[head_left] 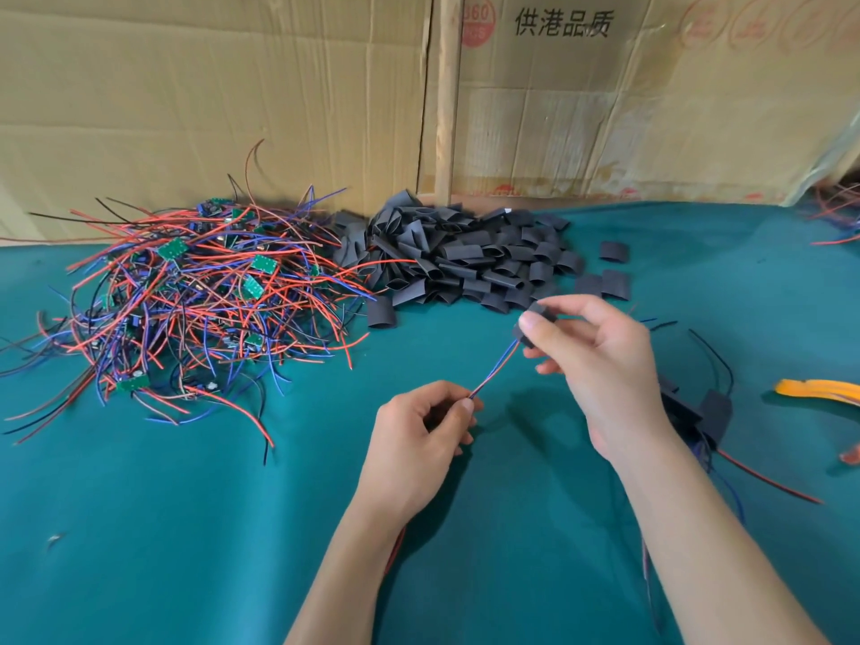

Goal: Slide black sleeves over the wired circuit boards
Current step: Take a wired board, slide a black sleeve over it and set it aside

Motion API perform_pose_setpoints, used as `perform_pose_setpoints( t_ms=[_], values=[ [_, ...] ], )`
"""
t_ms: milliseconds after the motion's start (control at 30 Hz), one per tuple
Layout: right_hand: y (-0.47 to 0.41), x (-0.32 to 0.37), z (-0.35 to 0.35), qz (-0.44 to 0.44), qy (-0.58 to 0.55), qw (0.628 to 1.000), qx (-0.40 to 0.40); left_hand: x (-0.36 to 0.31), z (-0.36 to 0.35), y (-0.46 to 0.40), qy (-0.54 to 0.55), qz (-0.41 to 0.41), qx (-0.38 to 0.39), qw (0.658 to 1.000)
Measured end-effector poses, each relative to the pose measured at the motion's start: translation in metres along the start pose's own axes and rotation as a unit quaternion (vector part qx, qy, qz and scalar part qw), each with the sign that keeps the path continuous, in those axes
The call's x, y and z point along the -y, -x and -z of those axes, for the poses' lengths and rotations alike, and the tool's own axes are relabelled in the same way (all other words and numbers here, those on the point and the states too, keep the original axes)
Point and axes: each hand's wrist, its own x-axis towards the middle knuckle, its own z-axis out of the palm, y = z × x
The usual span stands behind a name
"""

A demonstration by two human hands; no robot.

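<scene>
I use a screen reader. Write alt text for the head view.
Right hand holds a black sleeve on red and blue wires pinched by the left hand, above a green table with piles of wired boards and sleeves.

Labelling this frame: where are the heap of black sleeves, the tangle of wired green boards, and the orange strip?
Heap of black sleeves [465, 258], head view, heap's middle.
Tangle of wired green boards [195, 290], head view, tangle's centre.
Orange strip [819, 390], head view, mid-length.

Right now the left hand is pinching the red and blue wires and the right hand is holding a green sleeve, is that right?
Not quite. In the head view the sleeve in the right hand is black, not green. The rest holds: the left hand pinches the red and blue wires.
</scene>
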Motion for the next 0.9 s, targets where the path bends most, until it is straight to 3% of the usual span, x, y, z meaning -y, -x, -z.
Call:
perform_pose_setpoints(
  t_ms=[233, 433, 633, 767, 900],
  values=[
    [0.018, -0.013, -0.029, -0.098, 0.068, 0.985, 0.128, -0.002, 0.003, 0.000, 0.094, 0.020, -0.015, 0.995],
    [0.024, -0.017, -0.034, -0.094, 0.104, 0.973, 0.184, -0.003, 0.006, 0.001, 0.039, -0.026, 0.011, 0.999],
    [0.021, -0.021, -0.032, -0.016, 0.151, 0.981, 0.121, -0.003, 0.005, 0.001, 0.010, -0.044, 0.033, 0.998],
    [0.022, -0.021, -0.034, -0.036, 0.073, 0.988, 0.133, -0.004, 0.003, 0.001, 0.098, -0.019, 0.053, 0.994],
    [0.022, -0.019, -0.034, -0.038, 0.025, 0.990, 0.135, -0.006, 0.009, 0.000, 0.266, 0.024, 0.099, 0.959]
  ],
)
